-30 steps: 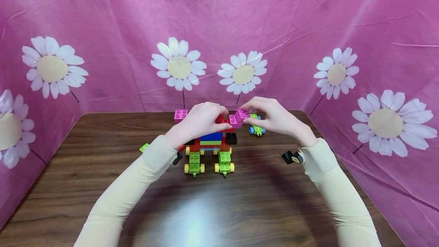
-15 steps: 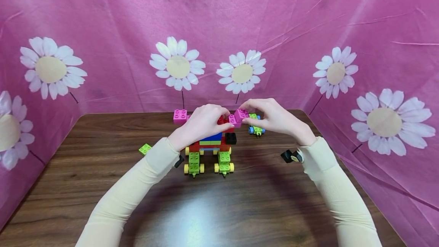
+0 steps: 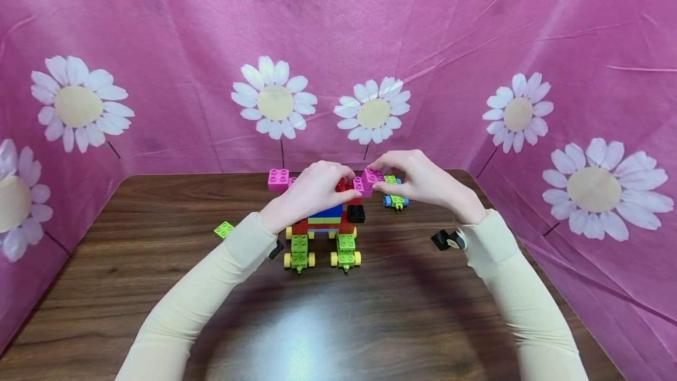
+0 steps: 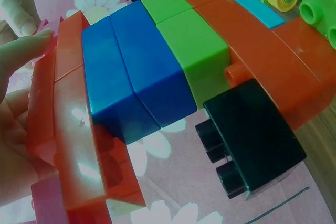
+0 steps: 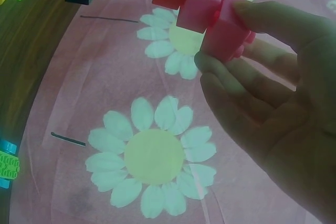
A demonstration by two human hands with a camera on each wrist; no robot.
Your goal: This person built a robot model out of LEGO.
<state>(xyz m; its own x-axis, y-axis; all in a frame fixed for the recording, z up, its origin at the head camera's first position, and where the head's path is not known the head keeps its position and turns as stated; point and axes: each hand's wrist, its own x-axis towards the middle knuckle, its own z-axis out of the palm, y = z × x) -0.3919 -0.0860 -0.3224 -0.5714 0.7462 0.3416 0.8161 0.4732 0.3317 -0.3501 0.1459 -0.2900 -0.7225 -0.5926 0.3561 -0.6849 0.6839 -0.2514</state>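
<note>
A figure of toy building bricks stands upright at the table's far middle, with blue bricks (image 3: 326,212) in its body and green wheeled bases (image 3: 346,246) below. My left hand (image 3: 317,190) grips its upper part around the red bricks (image 4: 79,129), beside an inner pink brick (image 5: 200,3). Between thumb and fingers my right hand (image 3: 418,176) pinches an outer pink brick (image 5: 226,32), which sits offset against the inner one. Another pink brick (image 3: 278,179) sticks out at the figure's left. A black brick (image 4: 254,135) juts from its side; my left hand partly covers the figure in the head view.
On the brown wooden table (image 3: 158,287), a loose green brick (image 3: 223,229) lies beyond the left sleeve. A green wheeled base (image 3: 394,199) with blue wheels stands right of the figure. Pink daisy cloth (image 3: 449,28) walls the back and sides. Black wrist gear (image 3: 446,240) shows beside the right cuff.
The left forearm has shifted slightly right, baring more of the green brick. Both hands keep their hold, and the outer pink brick has barely moved.
</note>
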